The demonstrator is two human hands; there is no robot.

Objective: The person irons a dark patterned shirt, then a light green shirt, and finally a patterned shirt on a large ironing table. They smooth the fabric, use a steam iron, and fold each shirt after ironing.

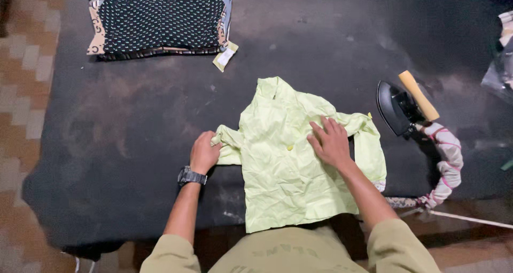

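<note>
My L hand [204, 153] pinches shirt [291, 161] sleeve, R hand [331, 142] lies open, flat on chest; best pull sleeve taut, wrinkle-free.

Desk [133, 145]: dark cloth-covered top, scuffed with pale patches. Centre to 6 o'clock: crumpled light-green shirt [288, 171] lying flat, collar toward 12, hem hanging just over the near edge. 11 o'clock: folded stack of black white-dotted fabric [160, 19] over patterned pieces, paper tag at its right corner. 3 o'clock: iron [398, 108] tipped on its side, soleplate facing the shirt, wooden handle, cloth-wrapped cord [446, 166] trailing off the near edge. Tiled floor [24, 64] at 9 o'clock.
</note>
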